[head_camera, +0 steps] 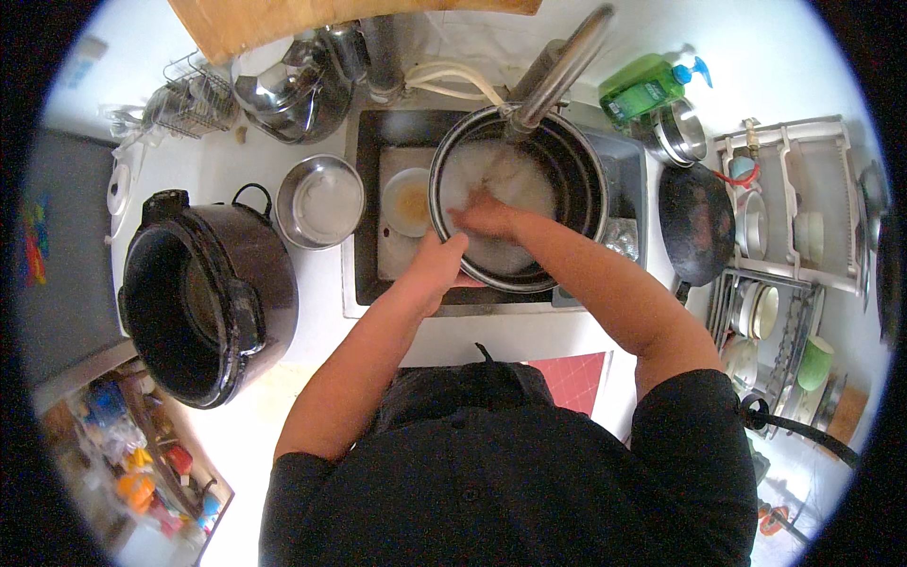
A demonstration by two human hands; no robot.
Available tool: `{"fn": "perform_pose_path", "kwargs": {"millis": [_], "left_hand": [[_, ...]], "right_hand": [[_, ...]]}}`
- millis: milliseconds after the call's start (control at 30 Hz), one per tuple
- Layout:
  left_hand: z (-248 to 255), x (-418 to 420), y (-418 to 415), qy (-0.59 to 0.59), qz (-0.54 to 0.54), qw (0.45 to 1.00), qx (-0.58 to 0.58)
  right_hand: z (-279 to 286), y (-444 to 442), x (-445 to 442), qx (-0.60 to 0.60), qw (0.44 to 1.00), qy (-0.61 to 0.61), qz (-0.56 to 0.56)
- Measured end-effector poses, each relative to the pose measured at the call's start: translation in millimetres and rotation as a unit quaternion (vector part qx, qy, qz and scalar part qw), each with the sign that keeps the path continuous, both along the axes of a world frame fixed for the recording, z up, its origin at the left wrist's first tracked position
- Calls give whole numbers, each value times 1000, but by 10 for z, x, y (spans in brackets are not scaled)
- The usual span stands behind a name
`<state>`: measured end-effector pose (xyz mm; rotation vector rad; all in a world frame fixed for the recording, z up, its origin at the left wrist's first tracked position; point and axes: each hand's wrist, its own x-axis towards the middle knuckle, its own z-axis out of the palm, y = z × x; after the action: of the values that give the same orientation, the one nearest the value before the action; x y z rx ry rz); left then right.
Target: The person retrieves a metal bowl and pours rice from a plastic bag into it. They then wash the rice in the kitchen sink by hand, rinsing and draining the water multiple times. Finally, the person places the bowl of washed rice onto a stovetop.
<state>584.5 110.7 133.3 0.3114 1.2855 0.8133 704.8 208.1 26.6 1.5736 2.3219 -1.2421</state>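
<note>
A round metal pot (pixel 582 212) stands at the sink, under the steel faucet (pixel 553 85). Cloudy whitish contents (pixel 521 166) lie in its bottom, and water seems to run in from the spout. My left hand (pixel 445 266) grips the pot's near-left rim, thumb on top and fingers underneath. Inside the pot, low over the pale contents, is my right hand (pixel 489 215); motion blurs its fingers, so whether they hold anything is unclear. Left of the pot, a white bowl (pixel 405 205) with something yellowish in it sits in the dark sink (pixel 368 276), partly hidden by the pot.
A steel bowl (pixel 320 202) and a large black pressure-cooker body (pixel 273 283) occupy the left counter. Behind are a shiny steel pot (pixel 290 92) and a green pump bottle (pixel 641 88). To the right are a dark frying pan (pixel 696 223) and dish racks (pixel 786 205).
</note>
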Motion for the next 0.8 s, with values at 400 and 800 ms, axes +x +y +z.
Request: {"fn": "perform_pose_path", "kwargs": {"millis": [400, 800], "left_hand": [[-3, 13, -67, -1, -21, 1000, 16], [-25, 70, -33, -26, 45, 999, 1]], "right_hand": [[824, 219, -224, 90, 979, -156, 99], [259, -178, 292, -7, 979, -150, 137]]}}
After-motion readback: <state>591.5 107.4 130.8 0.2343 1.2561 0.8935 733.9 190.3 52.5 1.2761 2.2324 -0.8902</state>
